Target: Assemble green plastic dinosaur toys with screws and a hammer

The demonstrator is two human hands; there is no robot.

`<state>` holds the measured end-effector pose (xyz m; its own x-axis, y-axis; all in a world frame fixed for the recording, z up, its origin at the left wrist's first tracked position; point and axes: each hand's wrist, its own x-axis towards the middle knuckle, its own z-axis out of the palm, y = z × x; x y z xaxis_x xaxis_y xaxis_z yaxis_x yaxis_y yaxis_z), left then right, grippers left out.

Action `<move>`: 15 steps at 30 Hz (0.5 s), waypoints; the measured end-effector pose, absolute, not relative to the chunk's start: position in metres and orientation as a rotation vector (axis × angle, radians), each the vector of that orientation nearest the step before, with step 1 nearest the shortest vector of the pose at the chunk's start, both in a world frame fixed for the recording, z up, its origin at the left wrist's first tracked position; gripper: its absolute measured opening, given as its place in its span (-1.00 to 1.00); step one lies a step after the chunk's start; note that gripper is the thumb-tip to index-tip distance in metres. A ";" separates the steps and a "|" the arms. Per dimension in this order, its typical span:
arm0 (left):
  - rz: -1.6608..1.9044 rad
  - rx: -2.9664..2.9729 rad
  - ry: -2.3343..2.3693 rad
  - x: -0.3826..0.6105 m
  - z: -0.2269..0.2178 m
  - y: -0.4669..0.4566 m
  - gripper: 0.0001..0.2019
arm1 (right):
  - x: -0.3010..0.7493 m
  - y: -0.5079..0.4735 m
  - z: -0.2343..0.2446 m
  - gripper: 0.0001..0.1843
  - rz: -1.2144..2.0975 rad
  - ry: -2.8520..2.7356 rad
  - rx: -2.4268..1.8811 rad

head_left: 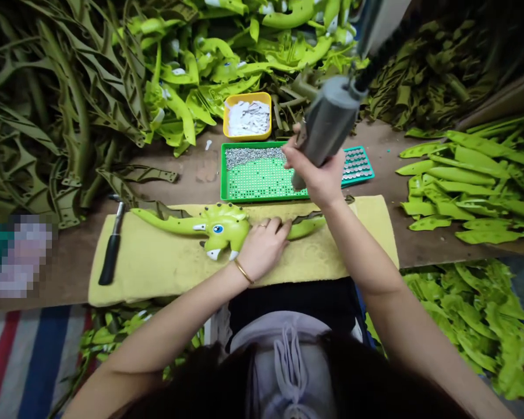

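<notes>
A lime-green plastic toy dinosaur (225, 228) lies on its side on a folded yellow cloth pad (166, 279), with a blue eye and white horns. My left hand (262, 247) presses down on its body, fingers curled over the edge near a dark olive strip (308, 217). My right hand (317, 177) grips a grey handheld power tool (329, 119), which hangs from a black hose, its lower end pointing down above a green tray of small metal studs (262, 174).
A black-handled hammer (112, 244) lies on the pad's left side. A teal tray (358, 166) and a yellow tray of white pieces (247, 116) stand on the table. Heaps of green and olive plastic parts (467, 180) surround the table.
</notes>
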<state>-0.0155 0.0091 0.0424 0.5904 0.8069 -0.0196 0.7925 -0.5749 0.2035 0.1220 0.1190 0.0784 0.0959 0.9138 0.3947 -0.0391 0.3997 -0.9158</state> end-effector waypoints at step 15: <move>0.527 2.669 1.383 -0.027 0.020 0.020 -0.73 | 0.120 0.120 0.041 -0.66 0.716 -1.124 -0.905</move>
